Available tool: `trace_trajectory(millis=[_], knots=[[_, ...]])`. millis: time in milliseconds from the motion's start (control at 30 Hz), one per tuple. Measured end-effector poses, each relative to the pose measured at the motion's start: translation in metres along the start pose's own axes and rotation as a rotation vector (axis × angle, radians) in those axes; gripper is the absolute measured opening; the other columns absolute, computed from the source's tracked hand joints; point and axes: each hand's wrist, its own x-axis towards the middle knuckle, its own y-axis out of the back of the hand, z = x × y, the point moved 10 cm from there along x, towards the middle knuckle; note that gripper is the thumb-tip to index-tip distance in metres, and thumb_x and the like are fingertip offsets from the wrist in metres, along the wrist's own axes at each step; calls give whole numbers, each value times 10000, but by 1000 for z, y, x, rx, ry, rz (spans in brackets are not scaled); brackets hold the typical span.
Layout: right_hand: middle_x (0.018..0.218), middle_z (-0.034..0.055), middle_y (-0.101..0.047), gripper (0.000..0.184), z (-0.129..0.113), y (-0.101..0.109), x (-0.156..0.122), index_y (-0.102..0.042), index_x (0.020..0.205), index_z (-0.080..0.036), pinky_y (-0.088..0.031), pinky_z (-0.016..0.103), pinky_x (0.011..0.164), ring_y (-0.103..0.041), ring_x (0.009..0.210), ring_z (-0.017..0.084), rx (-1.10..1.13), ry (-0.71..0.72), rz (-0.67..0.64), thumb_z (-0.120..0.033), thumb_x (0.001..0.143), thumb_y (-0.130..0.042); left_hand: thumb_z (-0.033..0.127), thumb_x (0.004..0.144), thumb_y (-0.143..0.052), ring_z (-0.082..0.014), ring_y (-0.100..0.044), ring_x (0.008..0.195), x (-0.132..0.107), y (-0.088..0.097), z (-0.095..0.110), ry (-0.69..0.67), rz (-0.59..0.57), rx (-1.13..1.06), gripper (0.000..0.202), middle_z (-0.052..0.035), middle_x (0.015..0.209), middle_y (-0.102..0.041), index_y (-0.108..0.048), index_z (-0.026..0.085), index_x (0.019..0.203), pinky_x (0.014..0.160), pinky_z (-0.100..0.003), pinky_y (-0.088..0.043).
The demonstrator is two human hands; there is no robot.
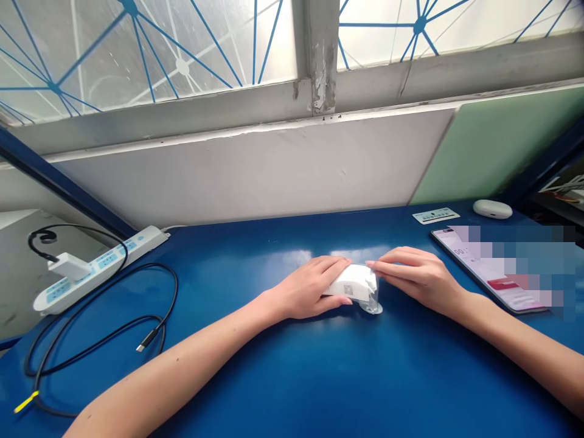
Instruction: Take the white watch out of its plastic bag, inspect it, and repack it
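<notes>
A small white packet (353, 283) in clear plastic wrap, with a square printed code on it, lies on the blue table (292, 377). My left hand (310, 286) is curled over its left side, fingers on top and thumb under the front edge. My right hand (417, 275) rests beside it on the right, fingertips pressed together at the packet's top right corner. A flap of clear wrap (371, 304) sticks out below the packet.
A white power strip (98, 267) with a white plug (68, 264) lies at the left, a black cable (104, 334) looping over the table. At the right lie a phone (490, 271), a white earbud case (493, 209) and a small label card (435, 215). Wall and window behind.
</notes>
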Motion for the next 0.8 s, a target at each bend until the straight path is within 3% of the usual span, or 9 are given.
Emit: trace_trajectory(millis=[100, 300, 467, 600, 667, 800], knots=[[837, 32, -750, 225, -5, 5, 0, -754, 1060, -280, -560, 346, 687, -692, 746, 195, -29, 58, 5, -146, 923, -636, 487, 1030, -437, -298, -520, 1335, 0, -1, 2, -27, -12, -22, 543, -170, 1452, -538, -408, 159, 1462, 1130, -444, -409], [942, 46, -732, 166, 1, 20, 3, -770, 961, -274, -602, 332, 710, -708, 775, 186, 147, -158, 198, -153, 892, -681, 424, 1048, -376, -299, -506, 1361, -2, 4, -3, 24, 31, -61, 524, -176, 1491, -504, -346, 166, 1504, 1118, -457, -424], [906, 7, -776, 134, 8, 29, -3, -773, 933, -289, -595, 336, 755, -714, 796, 189, 253, -381, 337, -184, 871, -720, 352, 983, -500, -304, -546, 1323, -5, 5, -13, 86, 98, -122, 778, -181, 1476, -511, -45, 210, 1597, 1084, -509, -451], [797, -7, -764, 72, 35, 29, -17, -792, 879, -275, -582, 313, 664, -662, 673, 165, 364, -679, 400, -324, 857, -744, 403, 891, -655, -310, -558, 1306, -4, 5, -14, 96, 99, -152, 996, -173, 1489, -488, 25, 246, 1602, 1080, -511, -463], [774, 5, -759, 158, 48, 17, -20, -802, 884, -251, -570, 306, 615, -628, 629, 158, 458, -794, 343, -393, 848, -744, 456, 843, -717, -330, -516, 1350, -4, 6, -12, 89, 98, -141, 1082, -188, 1548, -406, 25, 251, 1603, 1091, -510, -461], [815, 31, -770, 290, 65, -8, -25, -811, 945, -215, -566, 302, 617, -620, 638, 157, 583, -916, 219, -471, 826, -745, 610, 708, -814, -420, -296, 1485, -4, 12, -4, 29, 138, -58, 1245, -213, 1666, -88, -28, 250, 1604, 1143, -546, -399]])
